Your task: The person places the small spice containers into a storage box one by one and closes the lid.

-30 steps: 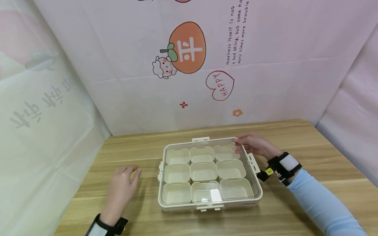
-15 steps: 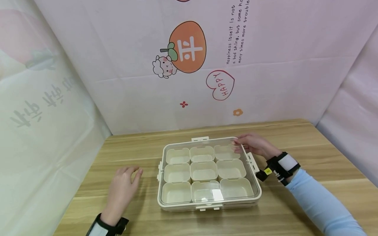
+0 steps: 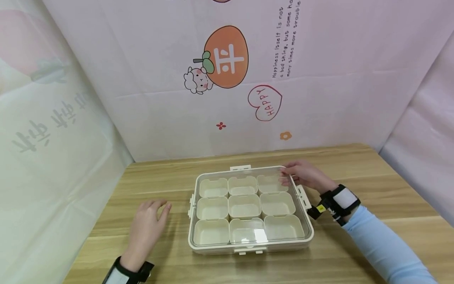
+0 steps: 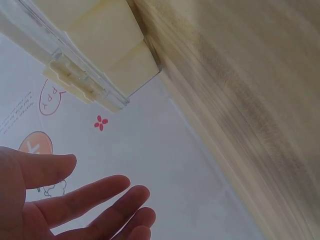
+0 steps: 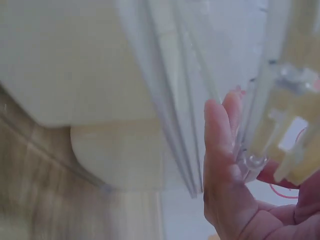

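Note:
A clear storage box (image 3: 209,251) with several cream cups (image 3: 244,206) in it sits on the table. Its transparent lid (image 3: 313,230) has a cream rim and clasps, and the clasps in sight stand unfastened. My right hand (image 3: 306,174) grips the lid at its far right corner. In the right wrist view, the fingers (image 5: 217,135) reach under the lid with the thumb on the other side, and a gap shows between lid and box. Left of the box, my left hand (image 3: 147,223) holds nothing, its fingers loosely bent and apart from the box.
The wooden table (image 3: 152,185) extends on both sides of the box. Behind it hangs a printed white cloth (image 3: 159,118), with more white cloth at the left and right. Both wrists wear black straps (image 3: 340,203) with camera mounts.
The lid has shifted very slightly left over the cups, with my right hand still gripping its corner. My left hand has stayed almost in place.

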`<state>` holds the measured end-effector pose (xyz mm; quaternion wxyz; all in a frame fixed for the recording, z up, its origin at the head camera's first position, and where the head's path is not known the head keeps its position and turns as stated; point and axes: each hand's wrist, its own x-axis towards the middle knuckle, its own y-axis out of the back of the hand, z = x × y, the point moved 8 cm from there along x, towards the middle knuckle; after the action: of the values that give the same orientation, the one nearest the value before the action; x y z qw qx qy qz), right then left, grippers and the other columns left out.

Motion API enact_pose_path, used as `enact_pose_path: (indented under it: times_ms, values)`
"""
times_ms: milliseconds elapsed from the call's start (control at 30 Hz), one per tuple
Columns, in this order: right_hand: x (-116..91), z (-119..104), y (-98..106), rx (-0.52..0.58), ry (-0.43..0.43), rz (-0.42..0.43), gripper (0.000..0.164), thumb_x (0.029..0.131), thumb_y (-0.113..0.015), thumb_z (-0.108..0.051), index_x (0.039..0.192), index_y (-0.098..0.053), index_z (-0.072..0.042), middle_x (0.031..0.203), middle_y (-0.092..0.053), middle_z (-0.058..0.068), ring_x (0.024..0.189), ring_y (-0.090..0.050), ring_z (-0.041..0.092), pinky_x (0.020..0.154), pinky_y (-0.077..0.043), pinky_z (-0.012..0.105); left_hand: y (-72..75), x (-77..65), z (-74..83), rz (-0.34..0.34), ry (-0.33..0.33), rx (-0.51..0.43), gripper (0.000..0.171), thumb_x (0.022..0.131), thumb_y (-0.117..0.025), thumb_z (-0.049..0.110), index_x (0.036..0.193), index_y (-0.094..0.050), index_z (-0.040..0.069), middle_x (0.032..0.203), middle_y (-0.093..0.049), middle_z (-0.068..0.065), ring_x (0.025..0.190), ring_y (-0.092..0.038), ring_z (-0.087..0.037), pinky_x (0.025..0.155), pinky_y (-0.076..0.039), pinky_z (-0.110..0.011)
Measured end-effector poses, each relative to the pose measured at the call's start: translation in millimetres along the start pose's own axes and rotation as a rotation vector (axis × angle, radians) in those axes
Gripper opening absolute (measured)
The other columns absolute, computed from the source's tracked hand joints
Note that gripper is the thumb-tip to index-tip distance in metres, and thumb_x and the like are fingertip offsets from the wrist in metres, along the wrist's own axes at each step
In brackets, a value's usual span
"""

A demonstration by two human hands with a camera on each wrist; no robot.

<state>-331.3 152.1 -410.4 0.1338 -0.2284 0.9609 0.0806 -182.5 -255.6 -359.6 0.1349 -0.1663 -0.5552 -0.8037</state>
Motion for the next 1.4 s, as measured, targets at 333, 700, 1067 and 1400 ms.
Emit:
enact_pose_path:
  times_ms: [333,700,1067,1400]
  values:
    - [0.1,3.0,-2.1,0.074,-0.024,-0.054,0.051,0.098,-0.042,-0.005,0.137,-0.022,0.023,0.086,-0.067,0.002,0.08,-0.068,0.01,0.081,-0.055,0.03,-2.4,-1.8,-1.2,-0.008,0.005,0.013,0.031,0.09,-0.062,0.026,0.102,-0.069,-0.001,0.1,-0.067,-0.024,0.096,-0.061,-0.039,0.077,-0.052,-0.054]
    - [2.1,4.2,-1.6,0.073,-0.025,-0.048,0.046,0.099,-0.041,-0.007,0.132,-0.028,0.022,0.087,-0.067,0.003,0.079,-0.068,0.009,0.081,-0.055,0.029,-2.8,-1.2,0.2,-0.001,-0.004,0.019,0.03,0.09,-0.063,0.025,0.101,-0.069,-0.002,0.101,-0.067,-0.024,0.097,-0.062,-0.04,0.079,-0.051,-0.054]
    - [2.3,2.9,-3.3,0.093,0.005,-0.046,0.049,0.099,-0.042,-0.007,0.135,-0.025,0.022,0.088,-0.068,0.002,0.081,-0.068,0.01,0.081,-0.055,0.03,-3.2,-0.3,2.1,0.004,-0.014,-0.003,0.028,0.089,-0.064,0.023,0.101,-0.07,-0.002,0.099,-0.068,-0.022,0.096,-0.062,-0.04,0.078,-0.052,-0.053]
    - [3.3,3.9,1.8,-0.067,-0.002,-0.039,0.049,0.099,-0.046,-0.016,0.133,-0.034,0.017,0.095,-0.067,0.004,0.081,-0.067,0.01,0.08,-0.056,0.031,-2.2,0.0,2.2,-0.009,-0.006,0.004,0.029,0.09,-0.063,0.024,0.102,-0.069,-0.002,0.1,-0.067,-0.023,0.097,-0.061,-0.04,0.078,-0.052,-0.054]
